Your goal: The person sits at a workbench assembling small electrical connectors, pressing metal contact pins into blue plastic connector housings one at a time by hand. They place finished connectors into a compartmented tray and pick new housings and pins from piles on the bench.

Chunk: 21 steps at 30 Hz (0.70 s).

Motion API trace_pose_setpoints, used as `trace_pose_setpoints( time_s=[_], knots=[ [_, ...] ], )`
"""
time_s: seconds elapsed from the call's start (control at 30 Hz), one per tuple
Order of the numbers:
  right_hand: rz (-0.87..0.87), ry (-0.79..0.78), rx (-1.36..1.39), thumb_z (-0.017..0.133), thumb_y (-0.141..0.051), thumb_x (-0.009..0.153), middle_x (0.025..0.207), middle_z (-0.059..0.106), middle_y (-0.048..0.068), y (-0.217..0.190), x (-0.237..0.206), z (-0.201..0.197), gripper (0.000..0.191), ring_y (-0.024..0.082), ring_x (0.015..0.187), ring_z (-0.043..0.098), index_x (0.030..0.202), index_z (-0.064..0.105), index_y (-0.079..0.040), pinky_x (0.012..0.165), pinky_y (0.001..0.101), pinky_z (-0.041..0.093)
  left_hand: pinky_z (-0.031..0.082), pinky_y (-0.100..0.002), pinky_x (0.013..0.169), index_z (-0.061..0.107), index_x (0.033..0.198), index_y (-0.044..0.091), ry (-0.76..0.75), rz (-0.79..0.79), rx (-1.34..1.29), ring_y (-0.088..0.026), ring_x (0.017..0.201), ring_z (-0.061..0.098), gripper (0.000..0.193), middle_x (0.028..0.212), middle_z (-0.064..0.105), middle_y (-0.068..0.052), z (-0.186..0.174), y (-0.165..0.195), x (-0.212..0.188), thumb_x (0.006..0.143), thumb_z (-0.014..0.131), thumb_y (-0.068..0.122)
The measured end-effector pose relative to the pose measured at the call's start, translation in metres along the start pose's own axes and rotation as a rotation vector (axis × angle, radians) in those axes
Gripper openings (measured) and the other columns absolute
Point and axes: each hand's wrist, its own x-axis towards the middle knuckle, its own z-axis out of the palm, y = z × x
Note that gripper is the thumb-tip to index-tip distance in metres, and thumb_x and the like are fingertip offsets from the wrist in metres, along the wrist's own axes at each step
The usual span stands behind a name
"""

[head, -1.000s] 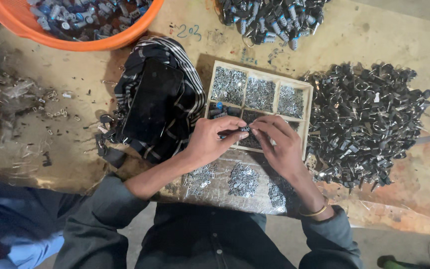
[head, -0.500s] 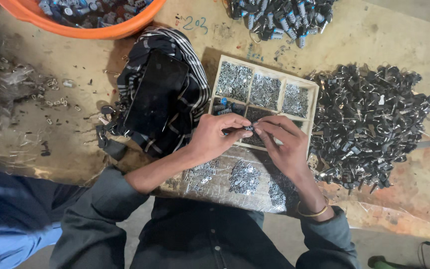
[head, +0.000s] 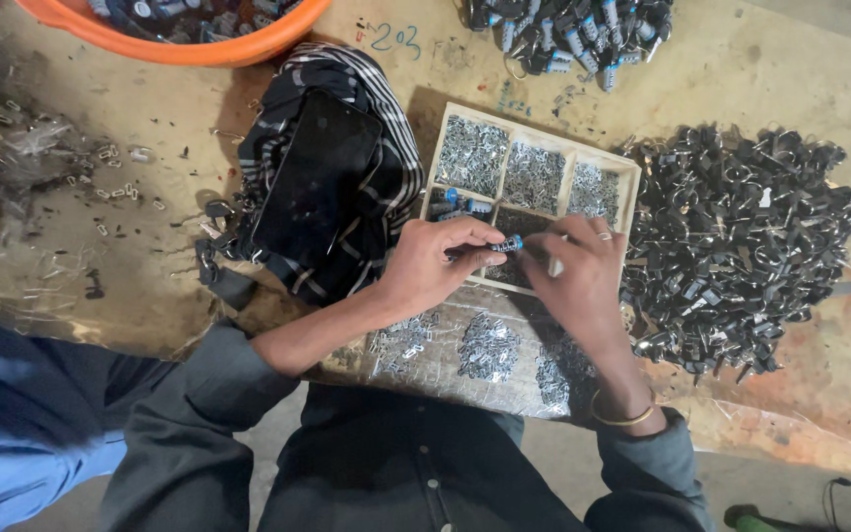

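Scuffed plywood table; left hand fingers pinch small blue-capped cylinder.

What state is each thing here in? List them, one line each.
left hand: pinching a small blue-tipped part at the fingertips.
right hand: fingers at the same part, over the tray.
wooden tray: compartments part filled with small metal pieces.
phone: lying flat on the striped cloth, screen dark.
orange tub: holds parts, mostly out of view.
dark pile of parts: loose heap right of the tray.
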Motion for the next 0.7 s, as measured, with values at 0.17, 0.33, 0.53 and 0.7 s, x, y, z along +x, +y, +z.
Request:
trace_pose_setpoints(
  time_s=[0.17, 0.33, 0.53, 0.7],
  knots=[
    [0.084, 0.023, 0.094, 0.083, -0.014, 0.092, 0.099, 0.065, 0.001, 0.005, 0.000, -0.001, 0.012, 0.026, 0.096, 0.058, 0.096, 0.072, -0.011, 0.087, 0.0444, 0.037, 0.065, -0.026, 0.078, 0.074, 0.107, 0.000, 0.014, 0.000, 0.012, -0.015, 0.091, 0.080, 0.019, 0.099, 0.080, -0.010, -0.001, 0.000, 0.001, 0.089, 0.080, 0.002],
    [0.129, 0.022, 0.598, 0.071, -0.003, 0.098, 0.116, 0.062, 0.009, 0.004, -0.005, 0.005, 0.010, 0.022, 0.110, 0.059, 0.107, 0.065, -0.004, 0.094, 0.0364, 0.047, 0.065, -0.026, 0.076, 0.075, 0.107, 0.001, -0.010, -0.027, 0.037, -0.015, 0.090, 0.080, 0.020, 0.099, 0.080, -0.010, -0.002, 0.002, 0.000, 0.088, 0.081, 0.005],
    [0.202, -0.026, 0.957, 0.061, 0.005, 0.104, 0.121, 0.056, 0.010, 0.000, -0.015, 0.019, 0.011, 0.014, 0.112, 0.058, 0.114, 0.064, 0.002, 0.097, 0.0278, 0.049, 0.065, -0.025, 0.077, 0.076, 0.105, 0.001, -0.015, -0.015, 0.067, -0.015, 0.091, 0.080, 0.022, 0.099, 0.080, -0.010, -0.003, 0.006, 0.000, 0.087, 0.083, 0.009],
    [0.248, -0.012, 1.035, 0.061, 0.004, 0.105, 0.124, 0.054, 0.009, -0.004, -0.016, 0.023, 0.013, 0.014, 0.112, 0.059, 0.117, 0.064, 0.002, 0.094, 0.0279, 0.051, 0.065, -0.025, 0.076, 0.077, 0.104, 0.000, -0.010, -0.014, 0.073, -0.014, 0.089, 0.080, 0.022, 0.098, 0.080, -0.009, -0.003, 0.009, -0.001, 0.086, 0.084, 0.010]
  ],
)
